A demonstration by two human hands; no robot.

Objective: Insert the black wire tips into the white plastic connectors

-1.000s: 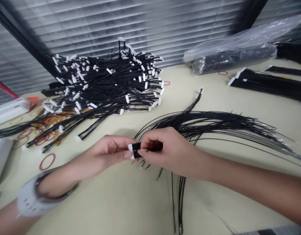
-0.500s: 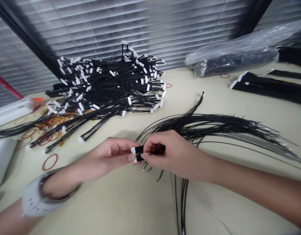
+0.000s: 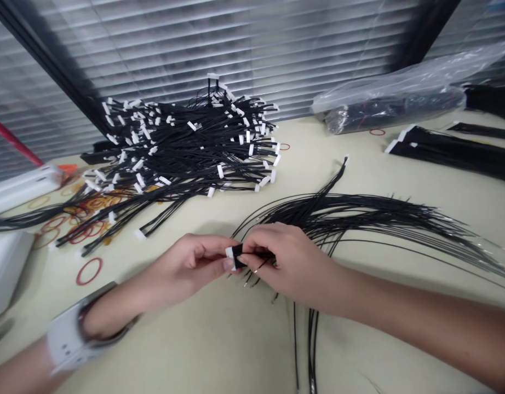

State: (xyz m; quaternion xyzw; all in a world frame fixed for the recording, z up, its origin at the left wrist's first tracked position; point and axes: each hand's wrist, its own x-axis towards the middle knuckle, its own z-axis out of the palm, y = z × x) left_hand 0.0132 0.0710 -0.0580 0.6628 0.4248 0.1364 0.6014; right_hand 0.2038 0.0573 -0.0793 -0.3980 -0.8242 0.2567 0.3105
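Between the thumb and fingers of my left hand (image 3: pixel 195 262) is a white connector housing (image 3: pixel 230 258) with black wires running out of its right side. My right hand (image 3: pixel 285 262) is closed just to the right of it, fingertips pinching the black wires (image 3: pixel 237 256) close to the housing. A single wire with a shiny tip pokes out by the right fingers. Behind and under the right hand lies a bundle of loose black wires (image 3: pixel 359 213) with bare metal ends toward the right. Several wires hang toward the table's front edge.
A large pile of black cables with white connectors (image 3: pixel 187 142) lies at the back left, by the blinds. Rubber bands (image 3: pixel 89 271) are scattered to the left. A clear plastic bag (image 3: pixel 392 104) and bundled cables (image 3: pixel 453 153) lie at the back right.
The view has shifted slightly. Both hands stay together at the connector, and the right fingers have shifted a little on the wires. A wire with a shiny tip now shows across the right fingers.
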